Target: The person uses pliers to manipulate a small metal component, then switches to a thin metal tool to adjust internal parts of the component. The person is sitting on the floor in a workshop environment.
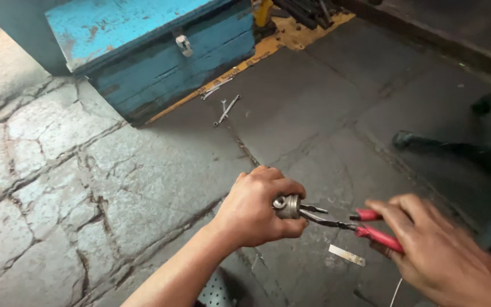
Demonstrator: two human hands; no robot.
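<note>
My left hand (257, 207) is closed around a small round metal part (287, 206), which sticks out between thumb and fingers. My right hand (439, 250) grips the red handles of a pair of long-nose pliers (365, 224). The dark jaws of the pliers reach left and touch the metal part. Both hands hover low over a cracked grey stone floor (115, 182).
A worn blue metal toolbox (160, 57) with a latch stands at the back on a yellow board (291, 37). Two wrenches (225, 111) lie on the floor before it. A small white strip (346, 255) lies under the pliers. Dark shapes (456, 148) lie at right.
</note>
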